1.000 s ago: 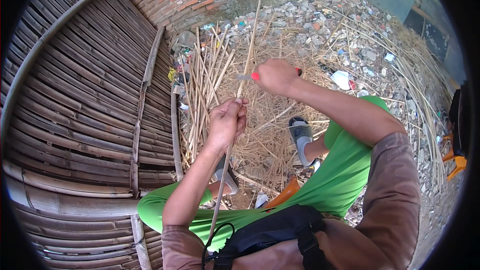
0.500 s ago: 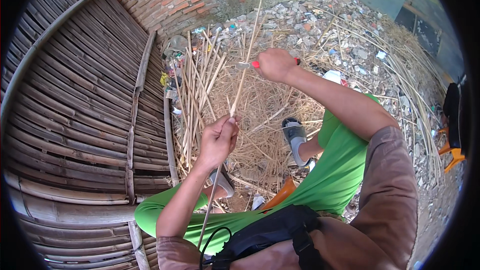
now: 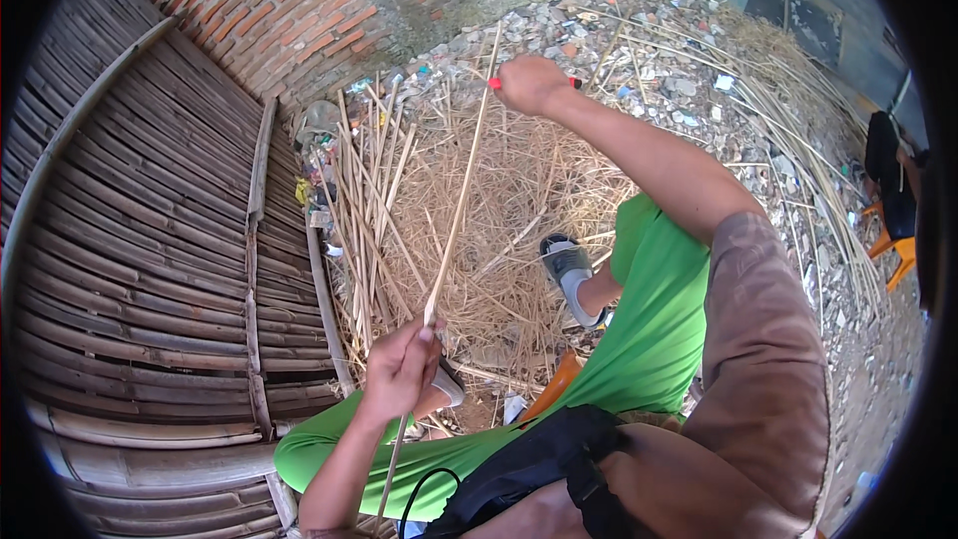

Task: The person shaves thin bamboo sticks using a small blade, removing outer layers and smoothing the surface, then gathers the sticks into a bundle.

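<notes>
A long, thin bamboo strip (image 3: 463,195) slants up and away in front of me. My left hand (image 3: 401,367) is closed around its lower part, and the tail of the strip runs on down past my wrist. Up near the strip's far end, my right hand (image 3: 537,86) grips a knife (image 3: 494,83) with a red handle. The front of the knife meets the strip; its blade is hardly visible here. Under both hands lies a heap of pale shavings (image 3: 499,200).
Cut bamboo sticks (image 3: 374,180) lean in a bundle left of the shavings, beside a bamboo slat wall (image 3: 150,269). A brick wall (image 3: 299,10) closes off the back. Rubble (image 3: 689,90) and long strips (image 3: 798,160) lie to the right. Part of an orange chair (image 3: 552,389) shows between my legs.
My left hand has come down and nearer with the strip. My right hand and the knife have moved up and away, toward the strip's far end. The view has shifted slightly.
</notes>
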Action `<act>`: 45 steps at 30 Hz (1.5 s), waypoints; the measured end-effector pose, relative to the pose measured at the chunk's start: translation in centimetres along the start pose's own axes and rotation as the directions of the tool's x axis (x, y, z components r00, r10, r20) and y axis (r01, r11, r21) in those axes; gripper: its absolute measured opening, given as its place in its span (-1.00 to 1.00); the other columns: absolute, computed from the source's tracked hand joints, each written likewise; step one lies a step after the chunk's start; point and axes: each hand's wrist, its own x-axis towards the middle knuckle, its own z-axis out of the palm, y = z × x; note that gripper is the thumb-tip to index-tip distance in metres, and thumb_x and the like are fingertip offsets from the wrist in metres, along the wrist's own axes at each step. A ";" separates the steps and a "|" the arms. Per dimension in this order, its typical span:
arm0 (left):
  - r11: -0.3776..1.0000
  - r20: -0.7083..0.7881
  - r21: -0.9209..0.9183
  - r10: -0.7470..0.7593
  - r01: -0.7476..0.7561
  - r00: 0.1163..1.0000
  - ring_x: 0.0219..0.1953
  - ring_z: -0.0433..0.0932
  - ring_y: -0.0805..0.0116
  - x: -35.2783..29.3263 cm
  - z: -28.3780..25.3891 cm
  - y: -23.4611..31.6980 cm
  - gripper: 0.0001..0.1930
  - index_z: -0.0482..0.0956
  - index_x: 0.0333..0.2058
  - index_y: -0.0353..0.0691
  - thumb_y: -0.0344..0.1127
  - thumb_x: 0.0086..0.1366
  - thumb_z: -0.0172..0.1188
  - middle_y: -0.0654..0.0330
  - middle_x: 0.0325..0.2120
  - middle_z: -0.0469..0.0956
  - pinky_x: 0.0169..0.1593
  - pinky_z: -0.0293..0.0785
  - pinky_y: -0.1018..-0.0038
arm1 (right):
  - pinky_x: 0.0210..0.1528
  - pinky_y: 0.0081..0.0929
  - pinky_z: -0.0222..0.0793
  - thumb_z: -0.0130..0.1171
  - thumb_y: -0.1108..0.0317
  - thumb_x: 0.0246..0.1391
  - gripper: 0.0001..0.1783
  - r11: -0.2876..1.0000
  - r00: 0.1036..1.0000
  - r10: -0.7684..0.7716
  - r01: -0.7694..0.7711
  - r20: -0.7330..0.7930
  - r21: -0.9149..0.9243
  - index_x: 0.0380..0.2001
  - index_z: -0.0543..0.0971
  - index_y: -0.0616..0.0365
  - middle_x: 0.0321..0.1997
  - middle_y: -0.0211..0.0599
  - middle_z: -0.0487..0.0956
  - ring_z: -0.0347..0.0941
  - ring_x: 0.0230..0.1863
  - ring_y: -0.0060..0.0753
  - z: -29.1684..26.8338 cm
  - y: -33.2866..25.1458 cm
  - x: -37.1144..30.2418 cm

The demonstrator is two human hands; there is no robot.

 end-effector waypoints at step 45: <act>0.974 -0.383 -0.226 -0.106 0.018 0.917 -0.67 0.32 0.68 7.4 2.8 -3.6 -0.90 0.57 -0.20 -0.34 -0.43 0.43 0.16 0.31 -0.51 0.52 -0.64 0.18 0.63 | -0.29 -0.07 0.58 0.21 0.21 -0.04 -0.73 0.902 0.893 -0.426 0.408 0.144 0.142 -0.51 0.70 0.21 -0.42 0.02 0.68 0.67 -0.34 0.06 4.8 -11.6 -10.4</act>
